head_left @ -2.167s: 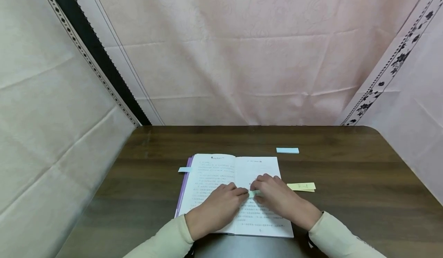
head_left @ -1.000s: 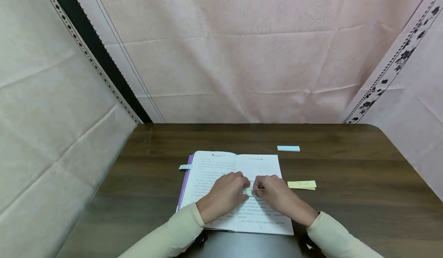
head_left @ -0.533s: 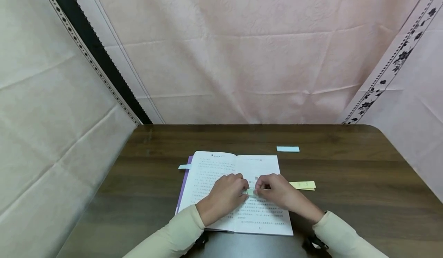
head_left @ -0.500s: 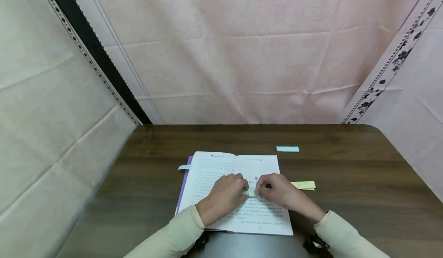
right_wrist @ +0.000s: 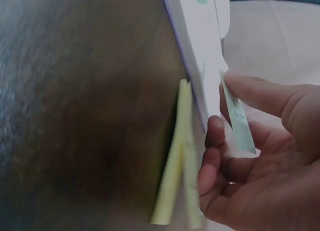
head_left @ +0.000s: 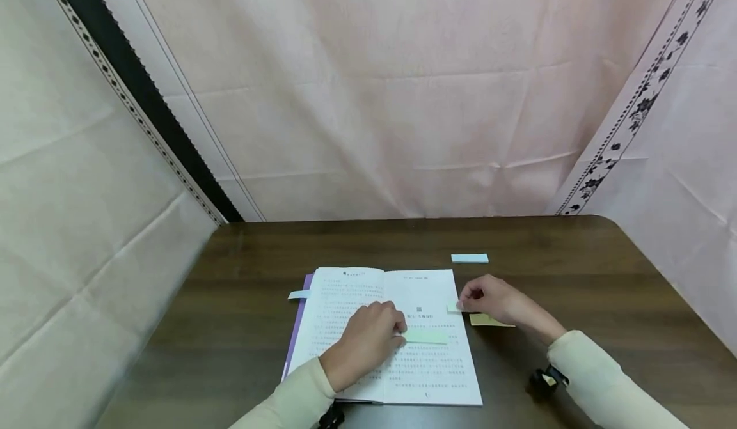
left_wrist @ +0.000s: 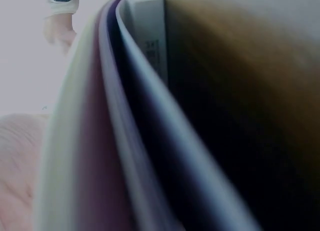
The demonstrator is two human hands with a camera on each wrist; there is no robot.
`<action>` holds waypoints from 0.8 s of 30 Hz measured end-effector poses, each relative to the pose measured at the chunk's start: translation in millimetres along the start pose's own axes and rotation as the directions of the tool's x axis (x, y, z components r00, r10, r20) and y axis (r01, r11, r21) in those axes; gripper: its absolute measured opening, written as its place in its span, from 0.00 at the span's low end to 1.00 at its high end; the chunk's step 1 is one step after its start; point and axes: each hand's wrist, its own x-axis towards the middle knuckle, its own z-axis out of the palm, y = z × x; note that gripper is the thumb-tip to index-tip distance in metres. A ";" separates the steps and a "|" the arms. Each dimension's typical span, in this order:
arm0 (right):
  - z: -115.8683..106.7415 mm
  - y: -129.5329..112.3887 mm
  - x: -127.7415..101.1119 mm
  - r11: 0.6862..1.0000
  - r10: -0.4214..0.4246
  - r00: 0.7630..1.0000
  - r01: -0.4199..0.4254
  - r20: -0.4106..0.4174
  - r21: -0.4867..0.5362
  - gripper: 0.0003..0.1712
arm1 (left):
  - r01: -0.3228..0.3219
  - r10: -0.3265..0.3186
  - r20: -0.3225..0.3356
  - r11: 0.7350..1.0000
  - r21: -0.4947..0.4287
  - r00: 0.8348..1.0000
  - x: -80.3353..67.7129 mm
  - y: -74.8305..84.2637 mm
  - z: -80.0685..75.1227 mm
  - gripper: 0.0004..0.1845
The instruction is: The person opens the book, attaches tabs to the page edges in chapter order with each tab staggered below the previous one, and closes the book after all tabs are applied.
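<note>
An open book (head_left: 428, 378) with a purple cover lies on the table. My left hand (head_left: 368, 336) rests over its middle, finger and thumb tips curled around the left end of a light green sticky note pad (head_left: 426, 337) on the right page. Off the right page's edge, my right hand (head_left: 498, 301) pinches a single pale green sticky note (right_wrist: 239, 118) between thumb and finger. Handwriting shows on that note in the right wrist view. Beneath this hand lie yellow sticky notes (head_left: 486, 320). In the left wrist view, blurred page edges fill the middle and hide the fingertips.
A blue sticky note (head_left: 469, 258) lies on the table beyond the book's top right corner. Another pale blue tab (head_left: 299, 295) sticks out from the book's left edge. Cloth curtains (head_left: 374, 128) stand behind the brown wooden table (head_left: 253, 288).
My right hand has moved right and slightly up, away from the green pad, carrying a pale green note off it. The left hand stays at the pad. The head view has shifted slightly.
</note>
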 end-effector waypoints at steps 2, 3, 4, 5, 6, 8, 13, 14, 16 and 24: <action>-1.2 3.8 3.4 0.999 0.027 0.999 -0.027 0.031 0.021 0.07 | 0.008 -0.008 0.001 1.000 0.006 1.000 0.7 0.4 -1.3 0.04; -1.9 4.9 4.3 0.999 0.037 0.998 -0.039 0.045 0.030 0.07 | 0.012 -0.012 0.003 1.000 0.005 1.000 1.2 0.6 -1.8 0.04; -2.2 6.2 5.2 0.998 0.045 0.997 -0.047 0.056 0.035 0.07 | 0.016 -0.016 0.008 1.000 0.002 1.000 1.5 1.2 -2.4 0.04; -2.8 6.9 5.5 0.998 0.049 0.997 -0.051 0.066 0.036 0.07 | 0.019 -0.019 0.012 1.000 0.000 1.000 1.8 1.5 -2.7 0.04; -3.7 7.6 5.9 0.998 0.048 0.996 -0.051 0.076 0.043 0.07 | 0.021 -0.021 0.014 1.000 0.000 1.000 2.2 1.8 -2.8 0.04; -5.0 8.1 6.9 0.998 0.045 0.995 -0.050 0.092 0.045 0.08 | 0.028 -0.028 0.018 1.000 -0.003 0.999 2.9 2.2 -2.6 0.04; -6.1 6.7 9.5 0.998 0.050 0.994 -0.053 0.100 0.028 0.10 | 0.032 -0.032 0.020 0.999 -0.002 0.999 4.8 0.9 -1.5 0.04; -5.9 6.1 10.0 0.998 0.056 0.994 -0.058 0.098 0.019 0.10 | 0.031 -0.031 0.019 1.000 -0.004 0.999 5.0 0.6 -1.4 0.04; -5.8 5.1 10.9 0.998 0.066 0.994 -0.066 0.091 -0.001 0.10 | 0.028 -0.028 0.015 1.000 -0.007 1.000 5.0 0.4 -1.8 0.04; -1.6 0.9 14.2 0.993 0.108 0.991 -0.105 0.079 -0.049 0.14 | 0.036 -0.035 0.022 0.999 -0.026 0.999 4.7 0.3 -1.3 0.04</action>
